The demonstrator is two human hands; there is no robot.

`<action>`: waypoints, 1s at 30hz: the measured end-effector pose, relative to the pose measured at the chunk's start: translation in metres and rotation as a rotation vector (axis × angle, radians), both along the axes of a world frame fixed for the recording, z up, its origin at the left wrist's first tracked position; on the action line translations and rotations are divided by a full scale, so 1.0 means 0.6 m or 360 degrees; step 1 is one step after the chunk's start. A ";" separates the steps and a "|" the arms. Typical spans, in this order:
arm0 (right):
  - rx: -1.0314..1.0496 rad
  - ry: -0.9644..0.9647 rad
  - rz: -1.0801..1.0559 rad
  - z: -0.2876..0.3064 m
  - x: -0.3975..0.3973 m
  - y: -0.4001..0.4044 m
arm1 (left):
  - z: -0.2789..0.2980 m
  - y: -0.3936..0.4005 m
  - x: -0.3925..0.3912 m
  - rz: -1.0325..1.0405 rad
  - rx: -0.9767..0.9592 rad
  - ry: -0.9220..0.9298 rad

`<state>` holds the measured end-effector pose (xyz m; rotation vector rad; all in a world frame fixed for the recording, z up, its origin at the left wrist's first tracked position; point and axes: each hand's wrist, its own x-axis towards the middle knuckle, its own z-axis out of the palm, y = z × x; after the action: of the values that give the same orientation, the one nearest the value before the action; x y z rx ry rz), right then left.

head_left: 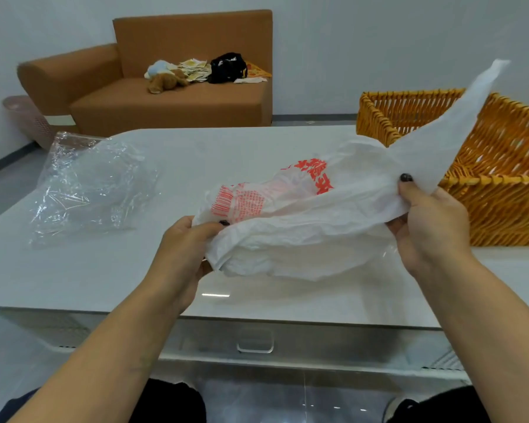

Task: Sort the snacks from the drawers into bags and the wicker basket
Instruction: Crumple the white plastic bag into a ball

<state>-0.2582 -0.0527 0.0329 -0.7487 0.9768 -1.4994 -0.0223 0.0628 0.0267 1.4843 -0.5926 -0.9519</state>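
a: any writing on the white bag [306, 239]?

b: yes, red print on the upper side. a block of big red characters and a panel of small red text w/ what looks like a barcode beside it. too crumpled and blurry to read, can't name a brand.

a: how does the bag look?

b: thin, white, wrinkled plastic, stretched sideways above the table [110, 276]. one handle strip sticks up to the right, in front of the wicker basket [501, 190].

a: hands?

b: left hand [184, 254] grips the bag's left end, fingers curled round the bunched plastic, thumb on top. right hand [431, 221] pinches the right end at the base of the handle, thumb w/ dark nail polish pressed on the plastic.

a: other task stuff?

b: clear bag [86, 184] lies crumpled on the table's left side, well apart from the white one. basket sits on the right side, orange-yellow weave, rectangular. a closed drawer [254, 340] w/ a metal handle shows under the near table edge.

a: background?

b: brown sofa [165, 99] by the wall w/ a plush toy [165, 79], a black bag [228, 67] and some papers on the seat.
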 end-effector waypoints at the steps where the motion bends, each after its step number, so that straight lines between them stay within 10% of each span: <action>1: 0.0016 -0.0030 0.0054 -0.001 0.004 0.005 | -0.004 0.000 -0.001 -0.0006 -0.0027 0.0032; 8: 0.0225 0.0074 0.0750 -0.023 0.045 0.054 | -0.016 0.010 -0.024 -0.0255 -0.0064 0.0026; 13: 0.0202 0.0126 0.0538 -0.024 0.059 0.056 | -0.027 0.008 -0.022 -0.0016 -0.0019 -0.0149; 30: 0.0742 -0.0324 0.0664 -0.036 0.075 0.081 | -0.024 0.004 -0.044 -0.0373 -0.0261 0.0811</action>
<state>-0.2130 -0.0039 0.0115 -0.4176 0.9018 -0.9170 -0.0488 0.0650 0.0120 0.9842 -0.4597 -1.3724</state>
